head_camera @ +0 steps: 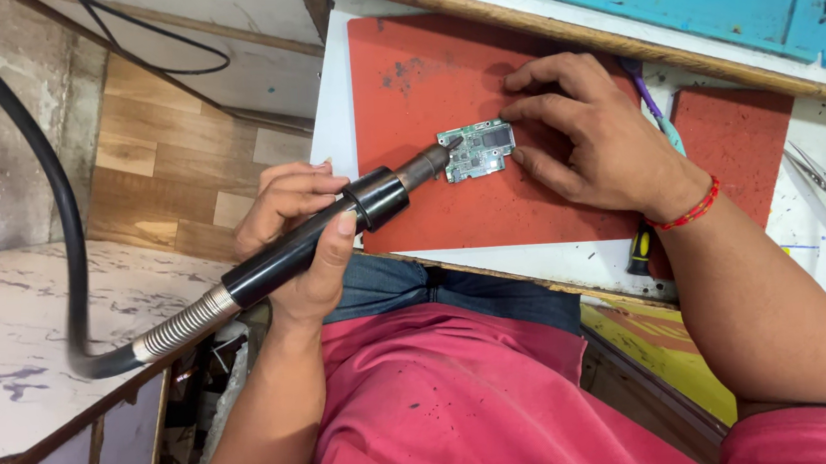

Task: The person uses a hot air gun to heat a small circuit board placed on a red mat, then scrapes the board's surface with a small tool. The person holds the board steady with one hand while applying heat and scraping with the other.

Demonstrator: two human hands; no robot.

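Red mat (423,78) | circuit board (478,150) mid-mat | hands: left (298,234) grips hot-air wand (336,229), right (589,135) steadies board

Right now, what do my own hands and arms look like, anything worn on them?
Both forearms are bare. The right hand has a thin red beaded thread bracelet at the wrist, and a short pink-red sleeve shows at that upper arm. The left hand wears nothing: no glove, ring, or watch visible. No gloves on either hand.
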